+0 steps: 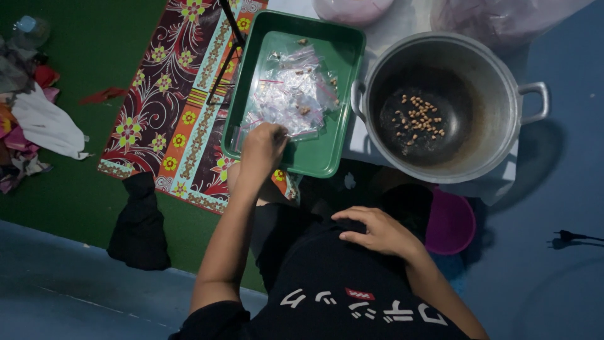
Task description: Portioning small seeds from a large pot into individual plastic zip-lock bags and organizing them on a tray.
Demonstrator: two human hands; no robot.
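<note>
At twelve o'clock from the left hand point(264, 143), the heap of small clear plastic bags point(292, 94) lies in the green tray point(327, 160); its fingers curl onto the heap's near edge, pinch unclear. Right hand point(374, 232) rests flat, loosely open, holding nothing, farther off.

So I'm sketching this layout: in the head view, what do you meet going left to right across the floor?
Heap of clothes → patterned mat → green tray of small clear bags, with the left hand on them → metal pot holding a few nuts → black plug.
</note>
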